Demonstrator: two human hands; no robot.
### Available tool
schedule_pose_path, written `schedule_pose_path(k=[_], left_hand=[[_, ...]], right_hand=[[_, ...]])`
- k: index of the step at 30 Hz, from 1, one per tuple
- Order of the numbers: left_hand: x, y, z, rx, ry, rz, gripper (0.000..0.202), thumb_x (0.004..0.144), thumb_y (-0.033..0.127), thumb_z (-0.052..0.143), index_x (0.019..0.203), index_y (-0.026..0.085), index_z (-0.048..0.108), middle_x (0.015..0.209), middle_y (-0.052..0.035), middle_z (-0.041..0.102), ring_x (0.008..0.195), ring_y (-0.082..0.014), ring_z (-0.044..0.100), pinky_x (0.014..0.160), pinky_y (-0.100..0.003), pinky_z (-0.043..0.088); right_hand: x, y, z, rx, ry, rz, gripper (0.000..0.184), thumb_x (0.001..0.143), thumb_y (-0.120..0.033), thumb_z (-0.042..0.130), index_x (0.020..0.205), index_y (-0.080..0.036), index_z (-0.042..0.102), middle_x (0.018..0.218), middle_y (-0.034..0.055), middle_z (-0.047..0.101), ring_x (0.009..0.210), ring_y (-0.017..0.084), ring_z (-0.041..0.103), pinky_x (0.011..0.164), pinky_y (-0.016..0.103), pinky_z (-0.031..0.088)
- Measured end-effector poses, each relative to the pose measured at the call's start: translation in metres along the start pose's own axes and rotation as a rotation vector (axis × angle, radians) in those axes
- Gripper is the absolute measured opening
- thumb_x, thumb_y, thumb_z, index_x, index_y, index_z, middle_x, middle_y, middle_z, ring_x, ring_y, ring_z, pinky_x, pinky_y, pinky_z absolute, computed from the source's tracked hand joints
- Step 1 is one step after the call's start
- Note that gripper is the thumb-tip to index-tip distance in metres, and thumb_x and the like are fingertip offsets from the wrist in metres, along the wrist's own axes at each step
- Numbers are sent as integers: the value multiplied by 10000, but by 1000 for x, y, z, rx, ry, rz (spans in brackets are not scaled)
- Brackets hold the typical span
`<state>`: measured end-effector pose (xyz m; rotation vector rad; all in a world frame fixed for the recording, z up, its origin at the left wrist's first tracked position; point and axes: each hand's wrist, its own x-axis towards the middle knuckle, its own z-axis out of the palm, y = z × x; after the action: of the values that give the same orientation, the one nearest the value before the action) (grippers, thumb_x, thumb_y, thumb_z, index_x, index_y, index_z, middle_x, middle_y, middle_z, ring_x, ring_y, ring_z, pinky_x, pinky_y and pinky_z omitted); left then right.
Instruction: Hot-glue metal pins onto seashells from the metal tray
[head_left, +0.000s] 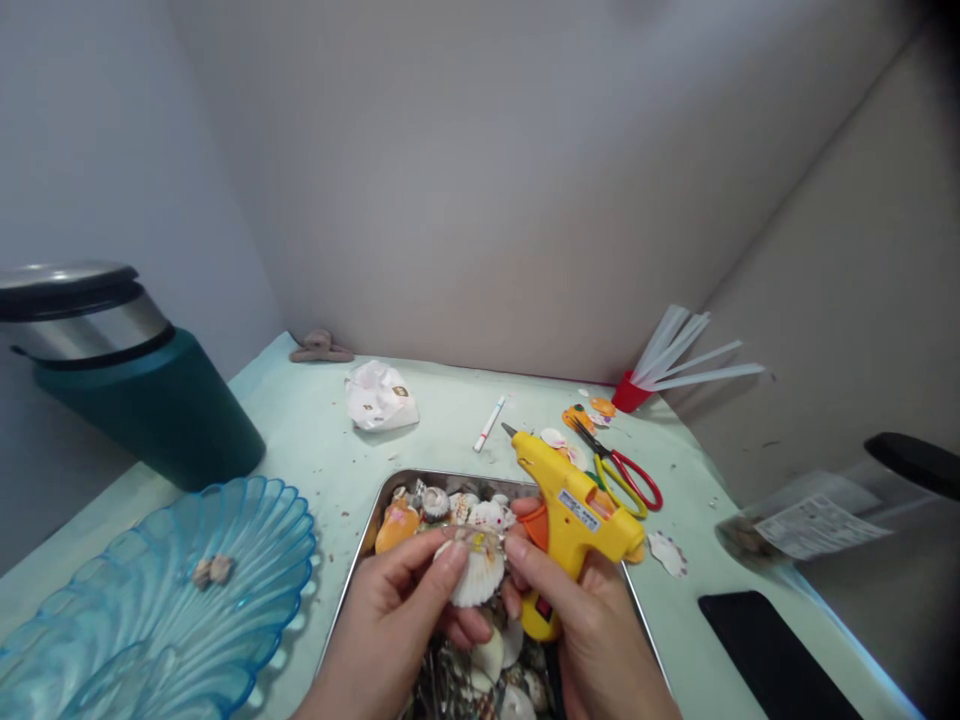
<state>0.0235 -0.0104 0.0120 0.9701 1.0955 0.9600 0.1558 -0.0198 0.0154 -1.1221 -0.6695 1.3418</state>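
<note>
My left hand (409, 590) pinches a white scallop shell (478, 578) between thumb and fingers, its ribbed part facing me. Something clear and glossy with yellow marks lies along the shell's top edge; I cannot make out what it is. My right hand (581, 600) is closed around a yellow hot glue gun (574, 505), whose nozzle points up and to the left. The right thumb and fingertips reach over to the shell's right edge. Below both hands is a metal tray (409, 475) full of mixed seashells (491, 650), partly covered by the hands.
A blue scalloped dish (277, 560) holds two small shells. Behind it stands a green bottle (157, 410). Further back are a crumpled white packet (381, 398), a marker (490, 424), scissors (622, 475) and a red cup (628, 393) of glue sticks. A black phone-like slab (772, 655) lies right.
</note>
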Motion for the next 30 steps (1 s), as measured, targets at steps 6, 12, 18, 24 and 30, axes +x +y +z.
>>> schedule_pose_path(k=[6, 12, 18, 24, 30], left_hand=[[0, -2, 0, 23, 7, 24, 284, 758, 415, 634, 777, 140, 700, 513, -29, 660, 477, -121, 591, 499, -191, 468], [-1, -2, 0, 40, -16, 17, 279, 767, 408, 628, 766, 141, 707, 522, -30, 666, 480, -119, 589, 501, -189, 465], [-1, 1, -1, 30, -40, -19, 287, 774, 402, 623, 775, 128, 706, 541, -33, 668, 477, -111, 585, 503, -186, 464], [2, -5, -4, -61, -108, -47, 332, 776, 427, 610, 764, 103, 682, 595, -61, 673, 474, -119, 589, 487, -204, 469], [6, -8, -2, -98, -82, -105, 337, 764, 436, 619, 810, 104, 639, 525, -58, 660, 436, -122, 586, 451, -198, 456]], right_hand=[[1, -1, 0, 15, 29, -4, 401, 664, -355, 749, 976, -179, 570, 642, -48, 562, 527, 95, 473, 546, 221, 401], [-2, -5, 2, 17, 46, -5, 371, 668, -335, 739, 963, -175, 580, 577, -55, 536, 518, 96, 462, 539, 216, 395], [1, -4, 0, 8, 23, -5, 387, 653, -342, 748, 960, -178, 579, 629, -49, 556, 508, 88, 457, 527, 215, 392], [1, -3, -2, -21, 41, -24, 406, 658, -359, 748, 977, -174, 579, 593, -51, 550, 528, 98, 462, 536, 214, 394], [3, -2, 2, -85, 68, -54, 430, 652, -385, 751, 978, -161, 581, 655, -39, 560, 481, 81, 457, 487, 211, 391]])
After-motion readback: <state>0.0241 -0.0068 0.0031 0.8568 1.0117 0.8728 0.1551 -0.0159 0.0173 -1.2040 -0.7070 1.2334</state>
